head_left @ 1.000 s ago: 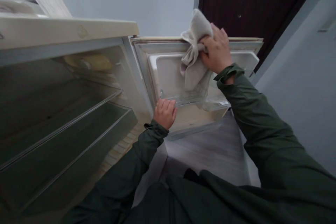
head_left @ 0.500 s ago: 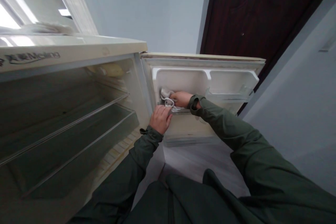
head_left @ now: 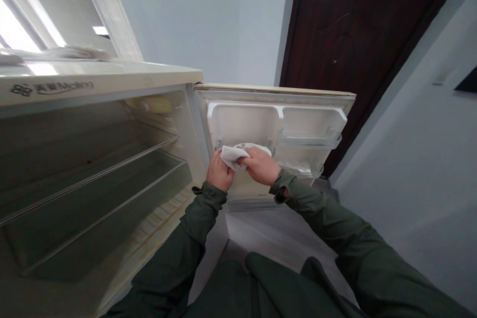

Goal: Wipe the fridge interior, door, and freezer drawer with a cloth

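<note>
Both hands met at the inner face of the open fridge door (head_left: 276, 124), just below centre of frame. Right hand (head_left: 262, 165) was clenched around a white cloth (head_left: 234, 152), pressing it against the door's lower shelf (head_left: 311, 141) area. Left hand (head_left: 217, 172) sat at 9 o'clock of the right, touching the cloth's left corner, fingers curled on it. Cloth was bunched between the two hands, against the door liner. Fridge (head_left: 93, 169) interior lay at 9 o'clock, glass shelves (head_left: 112, 159) bare, dim. Dark wooden door (head_left: 346, 39) stood at 1 o'clock behind the fridge door. Green sleeves (head_left: 328, 223) ran up from 6 o'clock.
</note>
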A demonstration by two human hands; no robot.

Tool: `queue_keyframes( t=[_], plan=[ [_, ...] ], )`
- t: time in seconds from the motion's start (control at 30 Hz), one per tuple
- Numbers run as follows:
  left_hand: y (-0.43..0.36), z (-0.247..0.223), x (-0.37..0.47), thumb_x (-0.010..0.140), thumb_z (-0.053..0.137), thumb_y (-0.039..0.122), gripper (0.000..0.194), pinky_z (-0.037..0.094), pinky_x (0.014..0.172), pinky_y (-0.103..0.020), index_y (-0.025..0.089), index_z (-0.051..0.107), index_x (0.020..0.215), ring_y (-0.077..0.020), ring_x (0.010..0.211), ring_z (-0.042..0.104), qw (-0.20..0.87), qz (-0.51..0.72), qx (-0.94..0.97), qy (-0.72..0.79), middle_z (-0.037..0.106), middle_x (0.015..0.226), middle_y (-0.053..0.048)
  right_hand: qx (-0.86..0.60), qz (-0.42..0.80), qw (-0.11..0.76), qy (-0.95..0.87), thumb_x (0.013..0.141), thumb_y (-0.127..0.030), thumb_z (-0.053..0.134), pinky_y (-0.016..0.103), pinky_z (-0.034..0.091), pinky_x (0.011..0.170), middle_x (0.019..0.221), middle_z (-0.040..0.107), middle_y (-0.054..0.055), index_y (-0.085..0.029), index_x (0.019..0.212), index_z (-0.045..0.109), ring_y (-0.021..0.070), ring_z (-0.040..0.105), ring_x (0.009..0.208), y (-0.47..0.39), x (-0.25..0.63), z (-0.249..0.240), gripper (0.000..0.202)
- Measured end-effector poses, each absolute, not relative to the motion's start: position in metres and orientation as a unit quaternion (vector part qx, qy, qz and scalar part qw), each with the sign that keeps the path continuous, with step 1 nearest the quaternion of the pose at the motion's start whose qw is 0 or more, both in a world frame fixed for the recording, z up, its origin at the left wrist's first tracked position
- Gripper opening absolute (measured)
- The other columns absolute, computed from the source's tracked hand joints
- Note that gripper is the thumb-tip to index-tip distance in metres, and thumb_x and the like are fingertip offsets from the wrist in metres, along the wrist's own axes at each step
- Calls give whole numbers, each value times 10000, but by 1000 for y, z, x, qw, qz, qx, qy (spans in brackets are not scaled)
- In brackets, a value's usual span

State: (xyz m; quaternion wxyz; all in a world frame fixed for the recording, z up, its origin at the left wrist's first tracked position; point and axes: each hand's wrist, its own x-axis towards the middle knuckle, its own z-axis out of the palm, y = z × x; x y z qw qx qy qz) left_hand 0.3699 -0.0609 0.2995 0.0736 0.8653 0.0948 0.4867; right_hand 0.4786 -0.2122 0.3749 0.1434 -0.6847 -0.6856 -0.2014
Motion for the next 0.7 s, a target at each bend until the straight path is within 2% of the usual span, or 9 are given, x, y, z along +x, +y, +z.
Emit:
queue_keyframes(
  t=[0.13, 0.27, 0.33, 0.4, 0.5, 0.6, 0.7],
  plan=[
    [-63, 310, 364, 863, 400, 266, 371, 447, 1071, -475, 60, 636, 1063, -304, 1146, 580, 72, 439, 891, 96, 674, 1053, -186, -686, -276, 149, -657, 869, -88, 467, 364, 461, 868, 980, 650, 114, -174, 992, 735, 232, 551, 952, -228, 495, 362, 307],
    [-76, 323, 355, 889, 425, 301, 363, 371, 1125, -535, 101, 635, 1109, -306, 1248, 535, 77, 385, 905, 164, 664, 1154, -172, -690, -402, 232, -556, 835, -111, 465, 402, 453, 901, 1060, 616, 146, -158, 997, 721, 258, 529, 1018, -276, 526, 381, 307],
    [-85, 330, 354, 891, 451, 308, 361, 313, 1147, -579, 107, 631, 1131, -313, 1243, 542, 71, 364, 911, 182, 653, 1200, -173, -707, -462, 282, -456, 823, -120, 443, 432, 435, 943, 1091, 594, 161, -139, 1047, 704, 275, 510, 1060, -299, 539, 400, 344],
    [-95, 337, 359, 894, 463, 294, 379, 309, 1147, -570, 94, 619, 1176, -308, 1209, 564, 64, 339, 924, 162, 644, 1224, -177, -743, -469, 306, -367, 817, -117, 424, 437, 430, 951, 1087, 591, 164, -125, 1115, 684, 279, 508, 1058, -311, 549, 422, 395],
    [-112, 346, 374, 899, 474, 269, 417, 383, 1102, -492, 71, 592, 1246, -298, 1198, 564, 62, 293, 948, 104, 630, 1254, -172, -827, -356, 242, -362, 858, -151, 431, 400, 443, 920, 1066, 622, 160, -109, 1187, 657, 270, 544, 1016, -303, 555, 446, 402],
    [-129, 350, 393, 900, 495, 264, 405, 441, 1011, -453, 86, 602, 1248, -301, 1166, 570, 52, 268, 960, 67, 635, 1245, -151, -873, -183, 111, -438, 957, -247, 377, 339, 452, 850, 1021, 671, 145, -118, 1087, 702, 244, 598, 945, -282, 553, 458, 373],
    [-139, 346, 406, 894, 525, 279, 349, 451, 945, -465, 107, 643, 1174, -312, 1089, 597, 41, 283, 956, 64, 670, 1152, -136, -869, -128, 39, -477, 996, -288, 352, 298, 434, 812, 996, 692, 124, -133, 986, 736, 218, 620, 920, -277, 555, 465, 414]
  ],
)
